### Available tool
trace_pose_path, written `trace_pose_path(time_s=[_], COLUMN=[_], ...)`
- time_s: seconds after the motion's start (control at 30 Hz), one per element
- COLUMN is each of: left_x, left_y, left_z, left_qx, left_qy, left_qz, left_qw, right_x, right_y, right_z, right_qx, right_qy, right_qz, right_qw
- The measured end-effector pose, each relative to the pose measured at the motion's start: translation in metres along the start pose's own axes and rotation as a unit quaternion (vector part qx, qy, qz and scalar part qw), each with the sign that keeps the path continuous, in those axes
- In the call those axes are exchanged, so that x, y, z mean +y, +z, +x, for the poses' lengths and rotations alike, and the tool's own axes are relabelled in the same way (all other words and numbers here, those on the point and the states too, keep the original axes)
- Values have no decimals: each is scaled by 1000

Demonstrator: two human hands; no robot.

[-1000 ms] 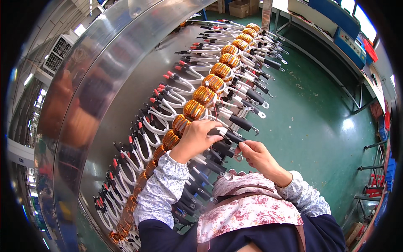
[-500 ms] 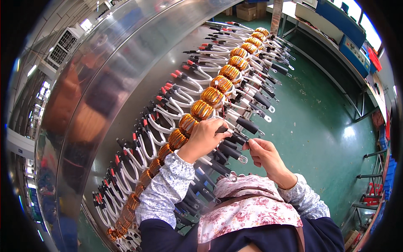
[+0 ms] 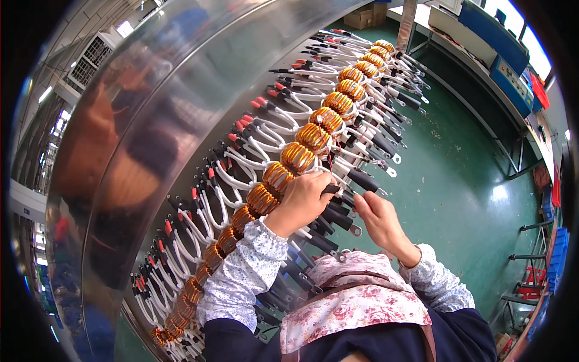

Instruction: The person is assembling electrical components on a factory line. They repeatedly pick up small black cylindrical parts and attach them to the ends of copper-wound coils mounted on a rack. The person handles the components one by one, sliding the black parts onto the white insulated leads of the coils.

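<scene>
A long row of copper-wound ring coils (image 3: 297, 157) lies on a metal surface, with white leads on both sides. My left hand (image 3: 303, 204) is closed beside the row, and a short black piece shows between its thumb and fingers. My right hand (image 3: 381, 224) pinches a black-sleeved cable lead (image 3: 346, 198) that points out from the row; its tip is hidden by my fingers. Neighbouring leads end in black sleeves with metal ring lugs (image 3: 356, 230). Thin dark red wires (image 3: 330, 158) run down from a coil just beyond my left hand.
A shiny curved metal panel (image 3: 151, 108) rises on the left. Leads with red and black ends (image 3: 241, 125) lie between it and the coils. Across the green floor (image 3: 458, 151) stands a workbench (image 3: 476, 66) with blue equipment. Blue bins (image 3: 558, 259) are at the far right.
My right hand has shifted slightly toward my left hand, its fingers now further over the black sleeve. The left hand stays by the same lead. The whole view has moved a little.
</scene>
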State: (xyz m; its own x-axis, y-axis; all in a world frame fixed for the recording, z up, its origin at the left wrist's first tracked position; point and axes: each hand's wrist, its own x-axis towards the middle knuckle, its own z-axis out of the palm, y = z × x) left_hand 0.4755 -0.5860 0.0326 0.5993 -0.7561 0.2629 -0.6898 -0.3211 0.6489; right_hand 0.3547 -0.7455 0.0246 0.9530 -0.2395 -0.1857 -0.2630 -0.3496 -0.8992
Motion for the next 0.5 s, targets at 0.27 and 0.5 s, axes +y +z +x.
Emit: trace_pose_path(time_s=[0.27,0.5], left_x=[3,19], left_y=[0,-14], left_z=[1,6], left_qx=[5,-25], left_qy=[10,-72], left_qz=[12,-96], left_qw=[1000,992], right_x=[-12,2], right_y=[0,-12], right_z=[17,25], right_qx=[-92,-184], right_qy=[143,140], right_qz=[282,328], right_qw=[944,916])
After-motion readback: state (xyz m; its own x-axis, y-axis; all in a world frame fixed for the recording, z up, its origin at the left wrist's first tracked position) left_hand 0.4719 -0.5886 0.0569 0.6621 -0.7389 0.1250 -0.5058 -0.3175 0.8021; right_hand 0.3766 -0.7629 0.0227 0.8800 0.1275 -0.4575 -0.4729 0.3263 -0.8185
